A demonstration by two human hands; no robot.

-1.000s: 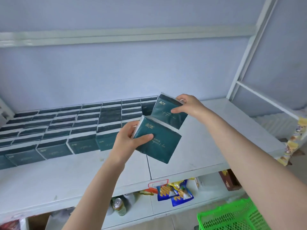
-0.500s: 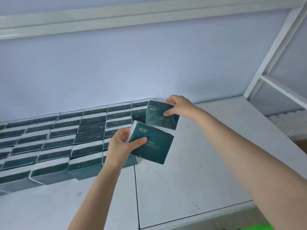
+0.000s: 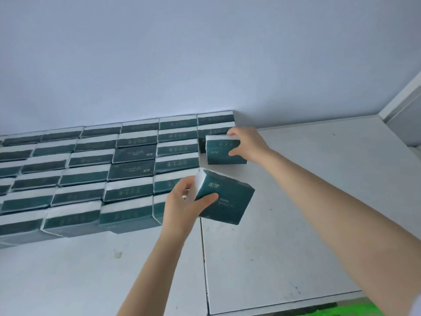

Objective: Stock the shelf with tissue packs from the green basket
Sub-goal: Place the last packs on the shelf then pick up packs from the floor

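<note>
A pale blue wall point(image 3: 205, 53) rises behind a white shelf point(image 3: 296, 236). Rows of dark green tissue packs point(image 3: 91, 174) cover the shelf's left half, back to front. The right hand point(image 3: 247, 142) grips the right end of one pack point(image 3: 218, 153), fingers on top and thumb on the front, with the pack standing on the shelf before the two packs of the short rightmost column. The left hand point(image 3: 182, 208) holds a second pack point(image 3: 225, 197) tilted above the shelf, just right of the rows. A sliver of green basket point(image 3: 364, 310) shows at the bottom edge.
</note>
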